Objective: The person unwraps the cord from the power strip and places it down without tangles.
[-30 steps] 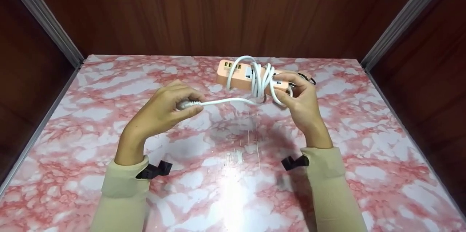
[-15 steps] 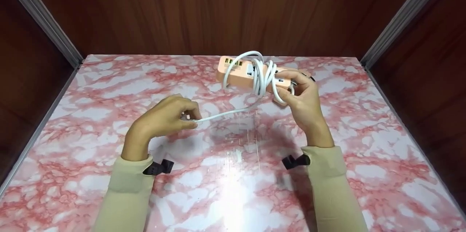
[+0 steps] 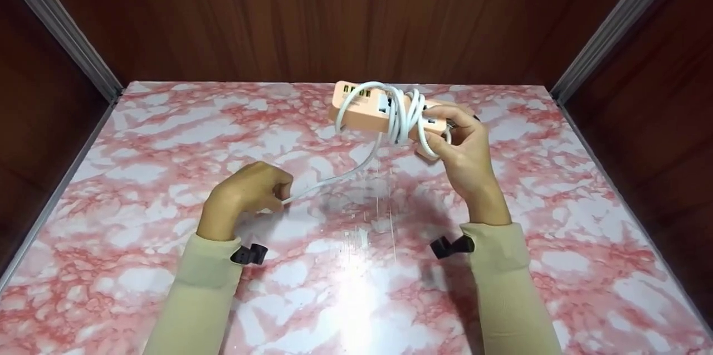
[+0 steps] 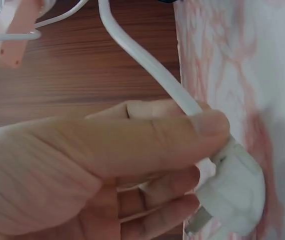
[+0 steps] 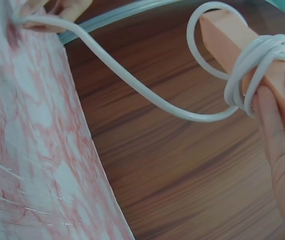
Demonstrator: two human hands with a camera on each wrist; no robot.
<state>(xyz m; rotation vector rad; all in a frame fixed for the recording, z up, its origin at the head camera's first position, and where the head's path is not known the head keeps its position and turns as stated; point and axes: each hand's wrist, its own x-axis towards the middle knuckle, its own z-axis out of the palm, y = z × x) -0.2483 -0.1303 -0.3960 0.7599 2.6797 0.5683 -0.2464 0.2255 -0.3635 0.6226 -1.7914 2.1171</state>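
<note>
The left hand (image 3: 248, 193) has come closer to the near edge of the red-and-white marbled surface (image 3: 139, 221) than a second ago, thumb and fingers pinching the round white cord (image 4: 142, 59) beside its white plastic plug (image 4: 237, 185); the cord curves more now. The right hand (image 3: 468, 146) grips the peach, oblong plastic power strip (image 3: 362, 115), raised by the far edge, long axis roughly along it, four-slot end pointing toward the far left corner.
</note>
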